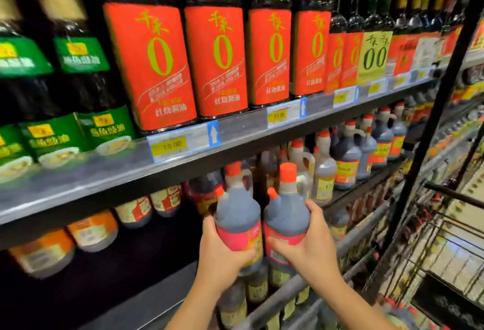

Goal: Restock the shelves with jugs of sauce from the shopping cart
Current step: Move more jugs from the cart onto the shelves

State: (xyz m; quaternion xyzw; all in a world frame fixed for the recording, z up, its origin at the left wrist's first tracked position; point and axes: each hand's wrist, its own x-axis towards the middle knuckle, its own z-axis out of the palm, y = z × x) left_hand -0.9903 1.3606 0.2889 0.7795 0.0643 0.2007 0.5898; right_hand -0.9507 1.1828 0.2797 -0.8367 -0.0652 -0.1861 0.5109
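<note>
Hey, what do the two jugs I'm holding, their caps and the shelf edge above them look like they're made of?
Left jug and right jug: likely clear, glossy plastic, since the dark sauce shows through and the right one has a moulded handle. Orange caps: apparently opaque plastic with a fairly matte look. Shelf edge: probably grey painted or brushed metal, judging by its dull sheen.

Tall red-labelled bottles stand beside green-labelled bottles, above yellow price tags.

One wide-angle camera, worn on the person's head, faces the shelves at close range, tilted and angled slightly downward.
</note>
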